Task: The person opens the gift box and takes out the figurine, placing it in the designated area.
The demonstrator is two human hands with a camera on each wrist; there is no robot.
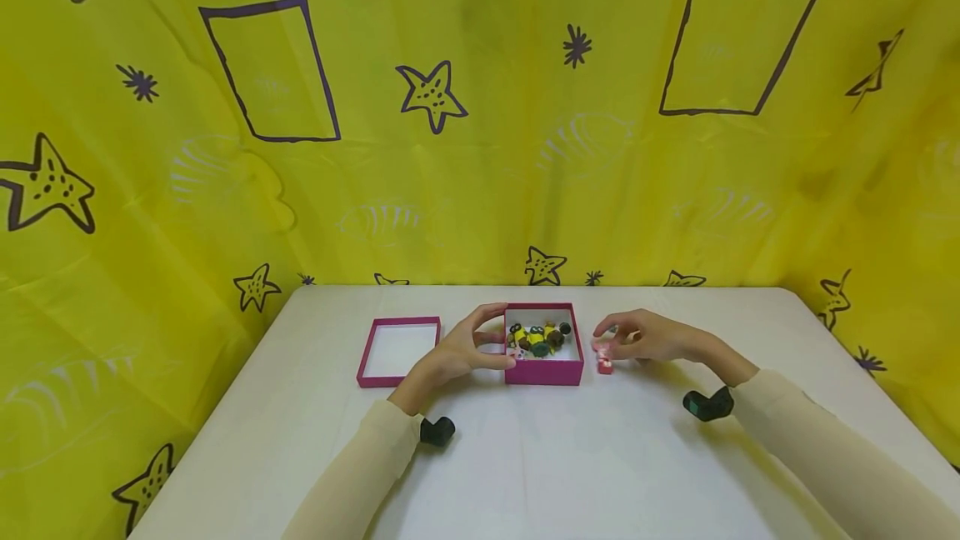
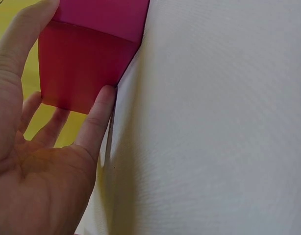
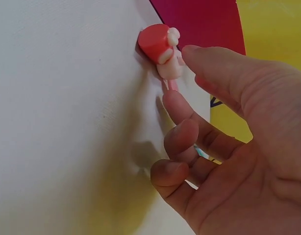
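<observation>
A magenta open box (image 1: 543,372) stands on the table with several small figurines (image 1: 538,338), yellow, brown and dark green, lying inside. My left hand (image 1: 461,348) grips its left end, thumb at the near corner and fingers at the far side; in the left wrist view the red end wall (image 2: 82,66) sits between thumb and fingers. Right of the box is a small pink-and-white figurine (image 3: 165,49) on the table. The thumb and index finger of my right hand (image 1: 648,336) pinch its far part, the other fingers curled. A bit of teal (image 3: 200,152) shows behind those fingers, its kind hidden.
A shallow magenta-edged lid (image 1: 397,321) with a white inside lies left of the box, behind my left wrist. Dark wrist devices (image 1: 708,403) sit under both cuffs. A yellow patterned curtain (image 1: 495,190) hangs behind the white table (image 1: 525,457).
</observation>
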